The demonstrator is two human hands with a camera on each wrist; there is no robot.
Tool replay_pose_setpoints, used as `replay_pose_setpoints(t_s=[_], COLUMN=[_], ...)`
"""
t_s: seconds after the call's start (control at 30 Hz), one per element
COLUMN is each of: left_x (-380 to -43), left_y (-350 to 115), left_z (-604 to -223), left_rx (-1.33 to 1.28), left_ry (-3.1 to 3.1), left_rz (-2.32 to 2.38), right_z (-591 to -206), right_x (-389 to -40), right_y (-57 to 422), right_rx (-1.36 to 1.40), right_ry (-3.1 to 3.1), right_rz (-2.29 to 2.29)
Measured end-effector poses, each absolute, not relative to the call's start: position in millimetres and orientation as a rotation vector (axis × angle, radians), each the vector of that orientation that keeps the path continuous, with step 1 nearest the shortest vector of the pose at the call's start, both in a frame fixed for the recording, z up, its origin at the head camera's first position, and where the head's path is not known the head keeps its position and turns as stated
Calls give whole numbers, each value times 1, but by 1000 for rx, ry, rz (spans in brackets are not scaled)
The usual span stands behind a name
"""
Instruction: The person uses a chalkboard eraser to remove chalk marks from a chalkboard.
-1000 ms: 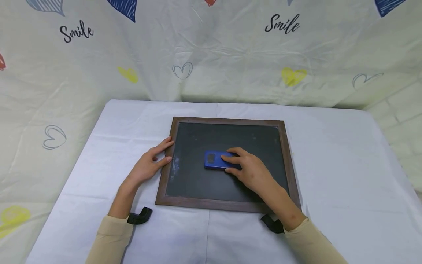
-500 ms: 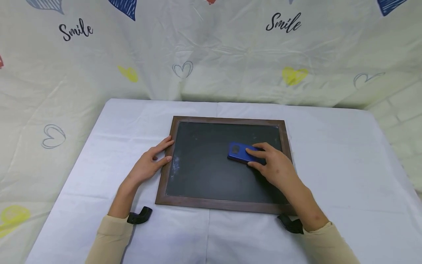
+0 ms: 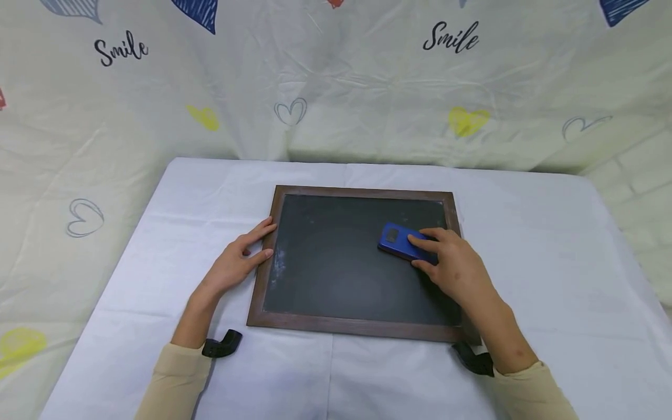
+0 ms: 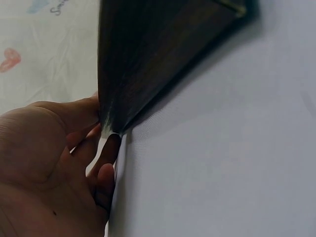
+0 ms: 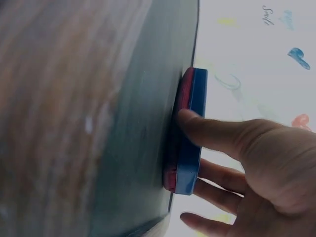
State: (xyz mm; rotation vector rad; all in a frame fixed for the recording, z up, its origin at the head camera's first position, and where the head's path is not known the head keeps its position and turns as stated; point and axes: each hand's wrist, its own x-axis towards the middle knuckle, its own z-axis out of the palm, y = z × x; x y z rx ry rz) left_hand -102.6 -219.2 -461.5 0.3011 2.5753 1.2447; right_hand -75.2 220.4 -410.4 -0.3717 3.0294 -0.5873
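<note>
A small chalkboard [image 3: 336, 274] with a brown wooden frame lies flat on the table. In the head view my left hand [image 3: 231, 265] rests at the frame's left side, fingers spread and fingertips on the wood. The left wrist view shows that hand [image 4: 44, 153] right at the frame's dark edge [image 4: 143, 54]. My right hand [image 3: 457, 268] holds a blue blackboard eraser [image 3: 399, 238] on the right half of the board, thumb on the near side and fingers over the top and far side. From the right wrist, the eraser [image 5: 190, 163] shows a red felt layer against the board.
A white cloth [image 3: 535, 262] covers the table around the chalkboard. Whitish chalk smears [image 3: 279, 263] mark the board's left side. Behind the table hangs a pale curtain [image 3: 367, 70] printed with hearts and "Smile". Each wrist wears a black camera mount [image 3: 223, 344].
The right hand has slid the eraser rightward and slightly toward the board's far side, turning it at a slant. The left hand and the chalkboard have stayed in place.
</note>
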Motion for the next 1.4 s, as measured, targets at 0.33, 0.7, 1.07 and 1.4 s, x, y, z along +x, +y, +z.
replay_pose_setpoints(t_s=[0.33,0.7,1.07,1.4], left_x=[-103,-103,-103,-102], left_y=[-219,-219,-219,-220], left_z=[-461,-461,-459,-459], left_rx=[311,305,333,326], left_ry=[2567,2591,2609,2599], left_rz=[1261,1231,1207,1224], right_z=[-404,-393,-403,-425], right_x=[-75,-71,-61,-57], right_y=[233,282,312,331], right_rx=[-192,159,472,553], right_ry=[2952,2849,2782,2468], right_rz=[-886,-1154,-1313,-1794])
